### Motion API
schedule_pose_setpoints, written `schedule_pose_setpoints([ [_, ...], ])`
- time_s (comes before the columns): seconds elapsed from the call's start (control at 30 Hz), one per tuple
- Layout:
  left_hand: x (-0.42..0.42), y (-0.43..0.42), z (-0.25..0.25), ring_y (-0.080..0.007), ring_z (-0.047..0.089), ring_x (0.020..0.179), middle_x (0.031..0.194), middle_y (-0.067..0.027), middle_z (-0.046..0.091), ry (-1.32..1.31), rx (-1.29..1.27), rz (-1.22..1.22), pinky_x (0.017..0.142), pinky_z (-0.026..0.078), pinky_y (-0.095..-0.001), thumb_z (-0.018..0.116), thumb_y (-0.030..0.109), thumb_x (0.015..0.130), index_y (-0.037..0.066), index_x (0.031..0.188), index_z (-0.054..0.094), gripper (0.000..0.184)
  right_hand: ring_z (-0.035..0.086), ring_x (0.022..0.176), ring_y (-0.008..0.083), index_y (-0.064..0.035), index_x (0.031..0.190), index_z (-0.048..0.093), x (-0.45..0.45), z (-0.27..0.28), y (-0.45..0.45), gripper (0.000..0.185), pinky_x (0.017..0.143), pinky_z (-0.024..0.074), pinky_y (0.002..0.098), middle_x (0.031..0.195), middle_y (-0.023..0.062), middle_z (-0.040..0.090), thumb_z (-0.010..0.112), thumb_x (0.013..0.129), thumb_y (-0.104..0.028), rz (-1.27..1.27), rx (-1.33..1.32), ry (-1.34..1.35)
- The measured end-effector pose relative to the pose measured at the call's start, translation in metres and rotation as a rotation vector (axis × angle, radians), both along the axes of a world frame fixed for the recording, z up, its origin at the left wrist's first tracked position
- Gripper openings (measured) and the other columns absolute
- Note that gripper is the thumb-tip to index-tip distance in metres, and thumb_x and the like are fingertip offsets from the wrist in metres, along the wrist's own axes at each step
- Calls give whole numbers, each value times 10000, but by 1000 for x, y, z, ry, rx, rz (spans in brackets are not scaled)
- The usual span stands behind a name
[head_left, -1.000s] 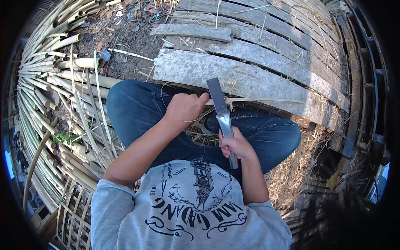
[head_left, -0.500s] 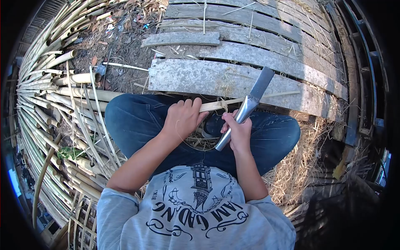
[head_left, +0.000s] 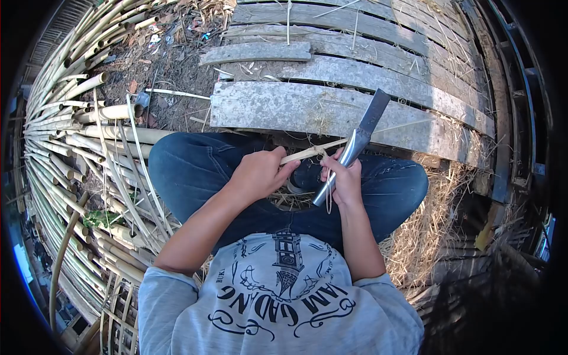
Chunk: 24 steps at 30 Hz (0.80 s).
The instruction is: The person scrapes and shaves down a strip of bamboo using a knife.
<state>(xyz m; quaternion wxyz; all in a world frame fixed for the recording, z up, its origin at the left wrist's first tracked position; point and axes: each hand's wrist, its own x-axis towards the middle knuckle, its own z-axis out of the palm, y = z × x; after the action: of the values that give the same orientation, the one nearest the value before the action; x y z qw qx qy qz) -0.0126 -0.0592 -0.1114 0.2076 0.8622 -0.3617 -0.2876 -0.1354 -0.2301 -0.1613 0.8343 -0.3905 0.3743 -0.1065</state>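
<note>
A pale bamboo strip [head_left: 307,152] runs from my left hand [head_left: 259,173] past the blade and out over the planks. My left fingers are closed round its near end. My right hand [head_left: 345,178] is wrapped round the shiny metal handle of a large knife [head_left: 357,147], whose broad dark blade points up and to the right across the strip. Thin curled shavings hang by my right fingers, where the blade and strip come close. Whether the edge touches the strip is hidden. Both hands are above my crossed legs.
Weathered planks [head_left: 266,106] form a low platform in front of my knees, with a loose board [head_left: 255,53] on top. Many bamboo poles [head_left: 71,142] are stacked at the left. Straw-like shavings [head_left: 423,219] cover the ground at the right.
My right hand and the knife have shifted slightly right and down, and the blade has turned a little more upright. The long curled shaving that looped between my hands now hangs below my right hand.
</note>
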Motion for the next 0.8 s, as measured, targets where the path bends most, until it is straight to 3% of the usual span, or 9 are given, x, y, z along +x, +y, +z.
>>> schedule_pose_setpoints([
  [0.17,-3,5,-20,-355,589,602,609,-154,583,297,-69,65,602,463,-433,513,422,1001,-47,828,555,502,594,556,164,-77,902,471,0,2,8,270,491,482,303,747,133,623,684,805,57,26,82,-27],
  [0.23,-8,8,-40,-199,456,477,544,-31,463,601,-295,105,491,404,-358,425,472,1036,11,772,514,539,598,558,167,-84,904,465,0,3,11,274,492,481,304,750,131,625,681,809,54,-14,137,-127],
  [0.27,-5,6,-31,-199,456,477,544,-31,463,601,-295,101,491,404,-358,425,472,1036,11,772,514,539,598,558,167,-84,904,465,1,3,12,274,492,481,304,750,131,625,681,809,54,-18,136,-127],
  [0.33,4,-2,-3,-65,280,438,546,64,318,1188,39,267,388,260,-264,326,540,1047,105,733,430,547,605,564,171,-90,911,461,4,3,13,280,497,489,306,749,128,623,681,810,52,-43,145,-186],
  [0.43,7,-2,6,-31,162,424,549,92,248,1411,41,295,369,131,-212,279,588,1036,170,739,359,519,578,575,159,-102,912,467,4,4,12,260,515,478,306,752,77,568,662,828,49,-5,100,-191],
  [0.53,11,3,1,-39,219,453,555,89,258,1623,12,272,396,189,-222,271,581,1039,167,750,377,515,579,580,157,-106,910,463,4,7,11,261,520,483,297,765,80,579,661,836,47,8,84,-238],
  [0.67,10,0,3,-34,206,468,556,97,246,1610,-8,252,403,189,-212,257,595,1036,169,757,386,525,583,584,158,-105,918,458,5,7,-1,267,527,490,292,774,88,590,658,838,51,69,68,-273],
  [0.77,1,-1,-6,-118,356,395,491,37,363,1314,-6,260,378,287,-292,349,511,1047,123,771,439,485,588,589,159,-100,925,456,5,4,-10,273,529,495,295,763,85,586,662,834,53,102,-31,-246],
  [0.8,-6,1,-16,-215,445,430,511,-34,434,639,-181,117,413,344,-358,404,446,1037,96,792,452,430,595,595,161,-96,925,459,4,5,-15,273,531,499,298,750,84,588,667,830,53,101,-61,-221],
])
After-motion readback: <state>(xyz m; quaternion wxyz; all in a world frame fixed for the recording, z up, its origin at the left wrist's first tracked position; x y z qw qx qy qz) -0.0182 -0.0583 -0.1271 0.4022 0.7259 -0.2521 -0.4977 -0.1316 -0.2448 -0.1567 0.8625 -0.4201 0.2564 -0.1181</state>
